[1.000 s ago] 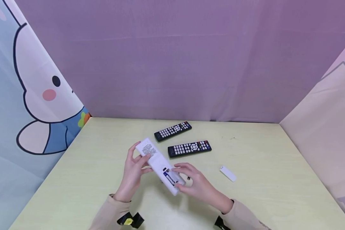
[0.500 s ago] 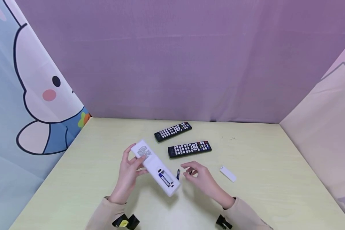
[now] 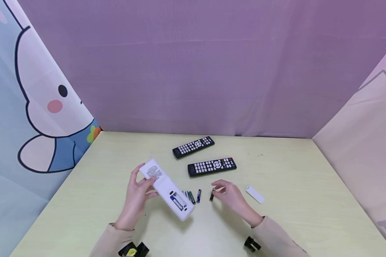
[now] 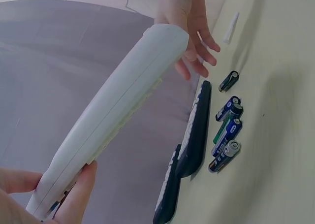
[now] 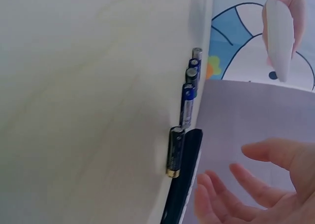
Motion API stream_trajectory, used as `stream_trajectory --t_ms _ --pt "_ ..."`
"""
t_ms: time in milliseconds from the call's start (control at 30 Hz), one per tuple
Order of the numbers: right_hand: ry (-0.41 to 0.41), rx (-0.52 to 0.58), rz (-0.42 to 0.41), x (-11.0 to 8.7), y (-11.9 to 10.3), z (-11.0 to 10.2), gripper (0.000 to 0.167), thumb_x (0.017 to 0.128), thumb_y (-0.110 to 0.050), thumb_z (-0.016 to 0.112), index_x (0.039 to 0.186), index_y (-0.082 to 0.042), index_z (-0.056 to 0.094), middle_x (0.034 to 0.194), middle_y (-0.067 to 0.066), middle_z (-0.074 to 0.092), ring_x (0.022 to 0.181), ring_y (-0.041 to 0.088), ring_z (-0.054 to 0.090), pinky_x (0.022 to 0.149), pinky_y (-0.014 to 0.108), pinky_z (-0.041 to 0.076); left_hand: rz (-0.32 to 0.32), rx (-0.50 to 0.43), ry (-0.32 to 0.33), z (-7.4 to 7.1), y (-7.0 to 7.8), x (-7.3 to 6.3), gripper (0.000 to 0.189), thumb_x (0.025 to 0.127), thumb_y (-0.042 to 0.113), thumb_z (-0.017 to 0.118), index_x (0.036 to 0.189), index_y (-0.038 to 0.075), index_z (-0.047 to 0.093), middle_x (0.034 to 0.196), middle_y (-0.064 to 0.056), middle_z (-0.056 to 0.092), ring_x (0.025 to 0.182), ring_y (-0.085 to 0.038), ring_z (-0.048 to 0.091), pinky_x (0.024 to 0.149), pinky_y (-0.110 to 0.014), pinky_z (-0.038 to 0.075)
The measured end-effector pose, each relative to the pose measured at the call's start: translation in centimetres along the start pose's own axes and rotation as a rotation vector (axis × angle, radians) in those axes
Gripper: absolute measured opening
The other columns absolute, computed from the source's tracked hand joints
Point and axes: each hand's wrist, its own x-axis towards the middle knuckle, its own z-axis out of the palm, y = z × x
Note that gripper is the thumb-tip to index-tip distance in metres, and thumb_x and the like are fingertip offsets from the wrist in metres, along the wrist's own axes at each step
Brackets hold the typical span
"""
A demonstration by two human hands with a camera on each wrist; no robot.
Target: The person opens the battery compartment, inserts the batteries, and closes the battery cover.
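So, the battery bay (image 3: 181, 200) on the white remote (image 3: 166, 187) is uncovered; a blue-and-white battery (image 3: 177, 202) sits along its left side, rest of the bay too small to read. Versus half a second ago in the head view: remote has shifted left and slightly down, loose batteries now show past its lower end, right hand has moved a bit right. Both black remotes (image 3: 193, 147) (image 3: 212, 166) and the white cover (image 3: 255, 194), right of centre, haven't moved. White remote is lower centre of the head frame, back up, tilted, clear of the table (image 3: 292, 200), grey label block at its upper end. Left hand (image 3: 135, 198) grips that end, thumb on the back. Right hand (image 3: 229, 197) holds nothing, fingers loosely apart; they overlap the black battery (image 5: 175, 152) in the head view, but right wrist view shows a gap. Four other batteries (image 4: 227, 135) lie in a row beside it.
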Motion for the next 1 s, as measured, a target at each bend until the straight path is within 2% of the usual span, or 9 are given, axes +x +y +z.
stream_trajectory --t_ms 200,600,1000 --pt "-0.028 -0.036 0.069 0.4 0.8 0.1 0.029 0.075 -0.005 0.064 0.103 -0.001 0.060 0.086 0.010 0.062 0.074 0.019 0.059 0.062 0.026 0.051 -0.008 0.017 0.005 -0.6 0.0 0.0 0.061 0.087 0.001 0.049 0.136 0.022 0.021 0.104 -0.012 0.059 0.070 -0.015 0.062 0.064 -0.030 0.054" --pt "-0.083 -0.138 0.080 1.4 1.7 0.4 0.028 0.074 -0.012 0.067 0.098 0.001 0.061 0.072 0.002 0.058 0.063 0.011 0.052 0.056 0.024 0.045 -0.002 0.031 0.008 -1.1 -0.2 0.1 0.058 0.087 0.002 0.049 0.135 0.022 0.022 0.102 -0.010 0.059 0.071 -0.015 0.062 0.063 -0.029 0.054" --pt "-0.126 -0.176 0.086 2.0 1.9 0.8 0.026 0.074 -0.017 0.069 0.092 -0.001 0.060 0.077 0.004 0.060 0.066 0.013 0.053 0.055 0.022 0.046 -0.027 0.008 0.013 -1.1 -0.3 0.2 0.059 0.087 0.001 0.049 0.134 0.023 0.022 0.094 -0.005 0.061 0.067 -0.014 0.062 0.060 -0.028 0.054"
